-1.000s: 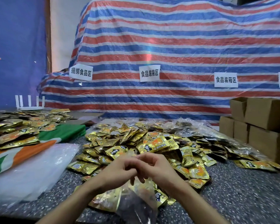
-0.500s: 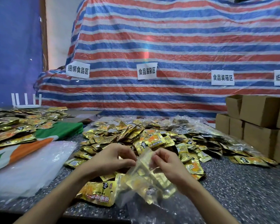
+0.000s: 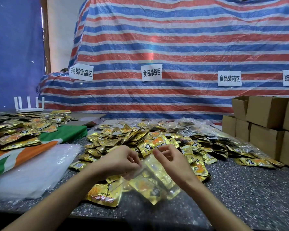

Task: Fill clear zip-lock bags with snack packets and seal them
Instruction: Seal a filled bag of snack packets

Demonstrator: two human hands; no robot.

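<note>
A clear zip-lock bag (image 3: 154,182) holding gold snack packets lies tilted over the speckled table just in front of me. My left hand (image 3: 122,161) pinches the bag's top strip at its left end. My right hand (image 3: 171,161) pinches the same strip at its upper right end, fingers curled. A loose gold packet (image 3: 103,195) lies flat under the bag's left side. A large heap of gold snack packets (image 3: 132,139) spreads across the table behind my hands.
A stack of empty clear bags (image 3: 32,169) lies at the left, beside a green, orange and white cloth (image 3: 23,154) carrying more packets. Filled clear bags (image 3: 212,142) pile up at the right. Cardboard boxes (image 3: 265,120) stand at far right. A striped tarp hangs behind.
My hands, first bunched together at the bag's top, have moved apart along the strip. The bag has tipped down toward the right and lies lower.
</note>
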